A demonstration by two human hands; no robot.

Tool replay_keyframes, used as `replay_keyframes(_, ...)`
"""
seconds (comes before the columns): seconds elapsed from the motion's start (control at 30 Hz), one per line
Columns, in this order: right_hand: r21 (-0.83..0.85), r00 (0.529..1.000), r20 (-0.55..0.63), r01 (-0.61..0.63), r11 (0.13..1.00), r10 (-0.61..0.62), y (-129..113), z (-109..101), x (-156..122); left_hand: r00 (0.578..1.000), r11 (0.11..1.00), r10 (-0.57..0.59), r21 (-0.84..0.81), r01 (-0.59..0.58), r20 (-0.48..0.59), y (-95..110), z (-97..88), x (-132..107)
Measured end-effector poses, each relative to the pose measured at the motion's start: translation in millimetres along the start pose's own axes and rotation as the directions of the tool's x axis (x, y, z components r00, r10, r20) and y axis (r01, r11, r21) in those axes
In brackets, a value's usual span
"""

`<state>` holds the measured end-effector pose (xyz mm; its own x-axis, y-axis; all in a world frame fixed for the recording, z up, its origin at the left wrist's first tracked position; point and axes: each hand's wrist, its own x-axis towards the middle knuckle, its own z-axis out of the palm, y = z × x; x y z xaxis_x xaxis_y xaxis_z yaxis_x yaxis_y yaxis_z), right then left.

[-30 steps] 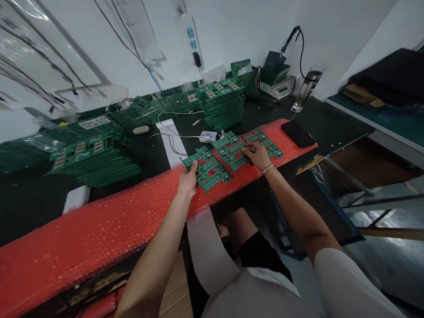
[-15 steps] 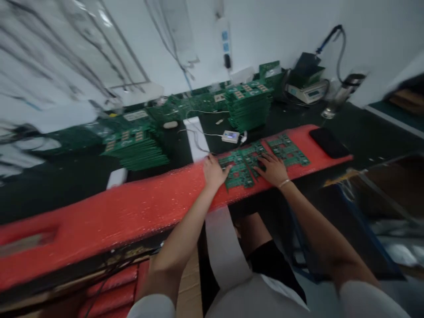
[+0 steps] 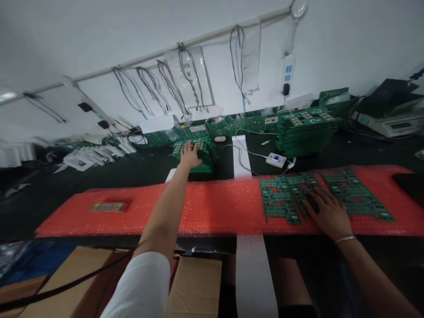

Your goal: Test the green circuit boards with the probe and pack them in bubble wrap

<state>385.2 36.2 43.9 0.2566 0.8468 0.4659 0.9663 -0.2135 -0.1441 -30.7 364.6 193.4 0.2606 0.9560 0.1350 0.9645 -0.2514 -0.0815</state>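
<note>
My left hand [image 3: 190, 157] reaches out to the left stack of green circuit boards [image 3: 207, 160], its fingers spread over the top board. Whether the fingertips touch that board I cannot tell. My right hand [image 3: 327, 211] rests with spread fingers on the middle circuit board [image 3: 300, 183] of three that lie side by side on red bubble wrap [image 3: 215, 207]. To its left is another circuit board [image 3: 278, 198], and on the right a third circuit board [image 3: 356, 192]. Part of the middle board is hidden under the hand.
Behind the boards sit a small white device with a lit screen [image 3: 276, 160] and a taller stack of circuit boards [image 3: 306, 132]. A dark flat object [image 3: 409, 187] lies at the right end. White parts [image 3: 94, 154] are heaped at the left; cables [image 3: 190, 75] hang on the wall.
My left hand has left the boards on the bubble wrap and moved left and forward to the left stack. My right hand stays on the middle board. The view has swung left.
</note>
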Motion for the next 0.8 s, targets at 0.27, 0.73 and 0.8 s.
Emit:
replay_keyframes(0.27,-0.012,1.000,-0.023,0.016,1.000,-0.016,-0.7,1.4,-0.2,0.989,0.990,0.141,0.015,-0.141,-0.037,-30.5,-5.9,-6.3)
replay_keyframes(0.73,-0.021,0.999,-0.034,0.008,1.000,-0.009,-1.0,4.4,-2.5,0.986,0.990,0.136,-0.029,-0.139,-0.093,-33.1,-10.3,-18.0)
replay_keyframes(0.8,-0.016,0.999,-0.034,0.009,1.000,-0.009,-1.3,3.8,-2.0,0.985,0.988,0.141,-0.050,-0.147,-0.103,-35.2,-10.8,-19.2)
